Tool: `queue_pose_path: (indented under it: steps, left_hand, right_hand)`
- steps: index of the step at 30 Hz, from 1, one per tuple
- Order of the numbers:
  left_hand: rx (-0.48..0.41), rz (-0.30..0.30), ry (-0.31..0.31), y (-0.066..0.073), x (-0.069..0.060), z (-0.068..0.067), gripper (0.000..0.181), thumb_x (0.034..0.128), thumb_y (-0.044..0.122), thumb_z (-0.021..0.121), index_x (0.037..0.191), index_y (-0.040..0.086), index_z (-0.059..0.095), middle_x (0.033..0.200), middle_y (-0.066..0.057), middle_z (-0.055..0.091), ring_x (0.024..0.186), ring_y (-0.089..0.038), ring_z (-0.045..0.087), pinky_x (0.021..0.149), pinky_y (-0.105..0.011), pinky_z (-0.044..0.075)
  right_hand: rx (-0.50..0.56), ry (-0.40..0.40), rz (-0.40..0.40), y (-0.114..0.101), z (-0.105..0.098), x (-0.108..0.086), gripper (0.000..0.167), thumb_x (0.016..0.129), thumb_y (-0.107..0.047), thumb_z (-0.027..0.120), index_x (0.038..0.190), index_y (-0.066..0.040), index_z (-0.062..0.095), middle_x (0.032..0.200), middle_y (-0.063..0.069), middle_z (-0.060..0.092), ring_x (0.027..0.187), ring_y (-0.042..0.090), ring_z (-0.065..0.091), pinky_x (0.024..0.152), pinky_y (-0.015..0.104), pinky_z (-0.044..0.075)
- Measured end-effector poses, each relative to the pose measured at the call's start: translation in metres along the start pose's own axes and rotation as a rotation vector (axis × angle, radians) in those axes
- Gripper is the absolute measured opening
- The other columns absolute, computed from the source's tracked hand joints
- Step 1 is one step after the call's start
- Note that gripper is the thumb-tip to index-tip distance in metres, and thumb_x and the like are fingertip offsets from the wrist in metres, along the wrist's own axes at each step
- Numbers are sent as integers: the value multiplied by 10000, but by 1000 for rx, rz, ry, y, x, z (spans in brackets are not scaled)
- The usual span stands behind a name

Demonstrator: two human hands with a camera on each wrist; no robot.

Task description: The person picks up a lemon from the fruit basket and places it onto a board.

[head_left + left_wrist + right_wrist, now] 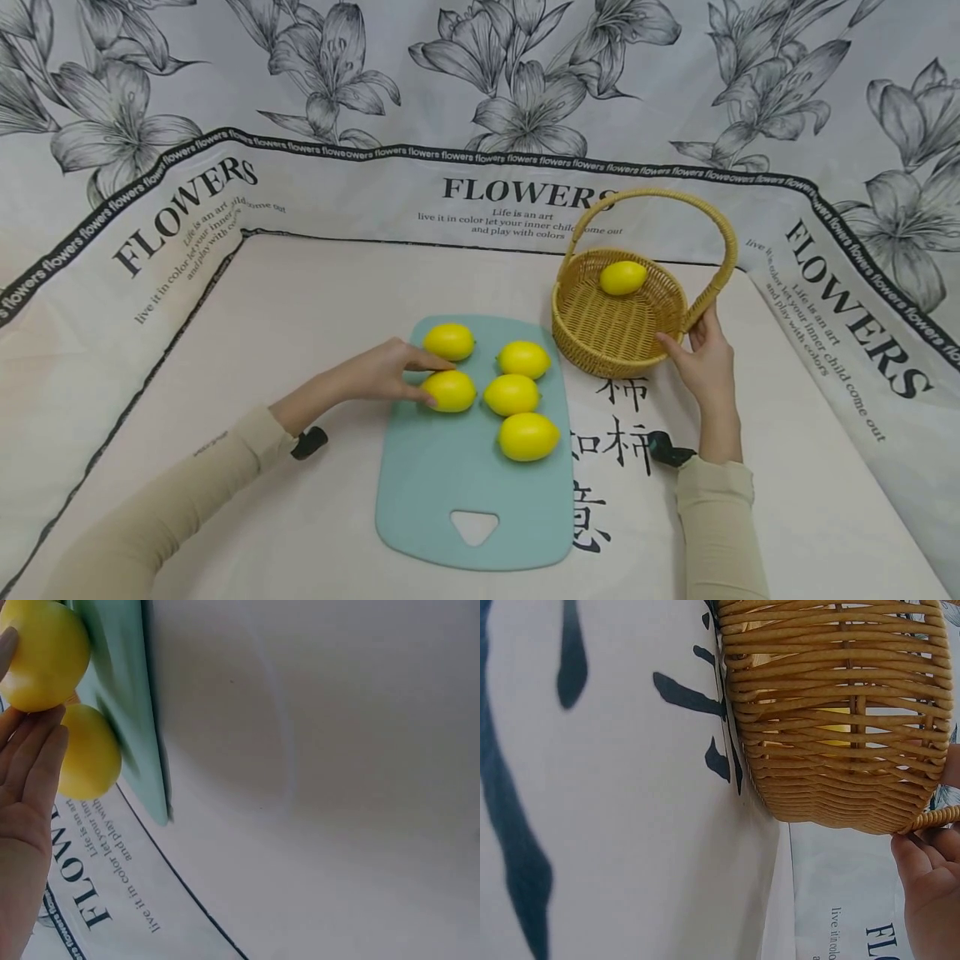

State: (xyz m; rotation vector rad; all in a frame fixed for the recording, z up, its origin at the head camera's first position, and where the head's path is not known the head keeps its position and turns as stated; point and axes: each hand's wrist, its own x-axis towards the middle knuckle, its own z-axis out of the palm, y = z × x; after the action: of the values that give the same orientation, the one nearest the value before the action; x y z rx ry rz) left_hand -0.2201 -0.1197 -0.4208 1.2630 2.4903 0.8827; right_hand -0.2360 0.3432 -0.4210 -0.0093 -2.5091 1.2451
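Note:
In the head view my left hand (386, 372) has its thumb and fingers on either side of a yellow lemon (451, 392) on the light-blue cutting board (420, 487). The left wrist view shows that lemon (46, 656) between thumb and fingertips. Several other lemons lie on the board, one (448, 342) just behind the pinched one and one (528, 437) at the front right. On the right, my right hand (705, 358) grips the rim of a round wicker basket (570, 346) beside the handle's foot. Inside the basket rests one lemon (623, 277), against the back wall.
Beneath everything is a pale cloth (300, 517) with black characters right of the board. Floral printed curtains (517, 83) rise behind and at both sides. The basket's tall arched handle (727, 242) stands upright. A triangular hole (475, 527) pierces the board's near end.

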Motion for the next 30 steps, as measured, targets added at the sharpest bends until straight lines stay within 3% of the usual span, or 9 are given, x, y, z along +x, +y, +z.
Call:
queue_pose_path:
  steps: [10,22,30]
  left_hand:
    - [4,4,-7,2,-2,1,651,794,373,781,1319,39,587,1326,-45,581,1240,-214,526,1017,-345,449]
    - [4,7,22,6,-3,3,570,789,297,798,1276,54,627,1279,-40,617,1210,-191,551,998,-313,463]
    - [-23,4,-4,5,-5,2,646,782,340,799,1307,25,593,1317,-53,589,1224,-209,541,993,-330,469]
  right_hand:
    - [2,-2,10,-1,0,0,934,903,-161,689,1545,-336,33,1570,102,222,1415,246,265,1123,276,276]
    - [5,-8,18,0,0,1,925,910,-168,681,1546,-323,26,1574,100,207,1419,251,254,1126,290,274]
    - [11,-9,14,-2,0,1,934,904,-159,686,1552,-292,27,1570,113,213,1417,259,258,1125,285,273]
